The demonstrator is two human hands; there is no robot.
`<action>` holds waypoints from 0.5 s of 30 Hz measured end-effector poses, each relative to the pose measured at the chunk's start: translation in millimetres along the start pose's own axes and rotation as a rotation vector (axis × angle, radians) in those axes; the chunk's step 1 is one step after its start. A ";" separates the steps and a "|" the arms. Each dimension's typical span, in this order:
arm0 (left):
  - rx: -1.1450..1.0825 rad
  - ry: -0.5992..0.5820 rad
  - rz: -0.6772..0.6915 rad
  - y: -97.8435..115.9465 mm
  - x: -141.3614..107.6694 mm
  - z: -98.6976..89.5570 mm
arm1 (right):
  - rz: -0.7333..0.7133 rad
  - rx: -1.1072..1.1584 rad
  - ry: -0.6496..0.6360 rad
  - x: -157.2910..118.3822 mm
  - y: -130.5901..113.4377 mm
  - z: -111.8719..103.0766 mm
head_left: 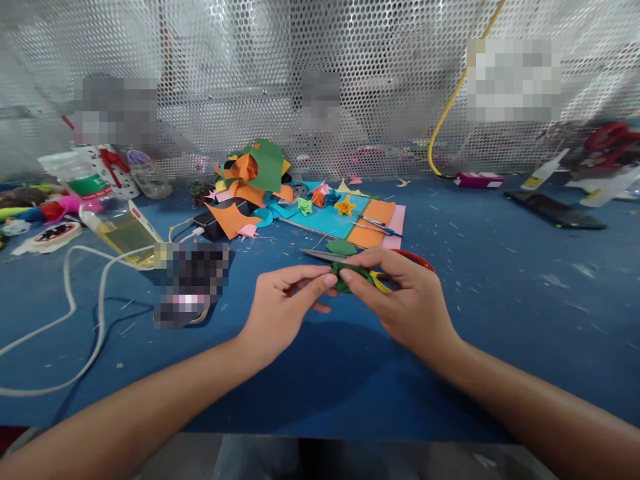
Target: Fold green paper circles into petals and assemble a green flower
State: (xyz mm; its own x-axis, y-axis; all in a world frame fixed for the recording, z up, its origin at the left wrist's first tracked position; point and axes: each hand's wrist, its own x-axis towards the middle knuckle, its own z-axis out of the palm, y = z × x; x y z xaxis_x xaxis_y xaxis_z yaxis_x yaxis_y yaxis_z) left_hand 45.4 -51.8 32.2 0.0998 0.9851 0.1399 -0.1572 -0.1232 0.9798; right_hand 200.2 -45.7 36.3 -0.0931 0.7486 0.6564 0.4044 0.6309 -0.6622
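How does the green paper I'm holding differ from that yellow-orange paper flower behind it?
The green paper is dark green; the flower is yellow-orange. The green paper is pinched between the left hand and right hand, while the flower rests on a blue sheet. Fingers partly hide the green paper's shape; the flower shows its pointed petals spread open. Both look like worked paper.

Place: a craft work area, indoors
Table: blue, scattered with snippets and scuff marks
Paper: coloured sheets, a heap of orange and green cutoffs, small folded stars
Tools: scissors lying among the paper
Backdrop: perforated metal wall, yellow cable hanging down it
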 end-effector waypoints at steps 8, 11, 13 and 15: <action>0.000 -0.072 -0.032 5.3 0.6 -0.3 | 0.025 0.021 -0.016 -1.8 -0.7 -1.5; 0.005 -0.089 -0.022 5.8 0.1 -1.2 | 0.028 0.034 -0.010 -1.9 -0.4 -1.3; 0.029 -0.089 -0.004 5.3 -0.3 -2.0 | 0.029 0.035 -0.009 -1.9 -0.4 -1.1; 0.057 -0.090 0.012 4.7 -0.6 -2.9 | 0.025 0.032 -0.008 -1.9 -0.6 -1.0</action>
State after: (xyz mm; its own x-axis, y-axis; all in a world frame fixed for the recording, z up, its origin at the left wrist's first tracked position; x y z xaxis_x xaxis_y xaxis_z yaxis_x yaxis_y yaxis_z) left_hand 41.8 -52.7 36.3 0.1866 0.9691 0.1611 -0.1034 -0.1437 0.9842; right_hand 201.0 -47.8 35.8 -0.0905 0.7660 0.6365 0.3776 0.6178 -0.6898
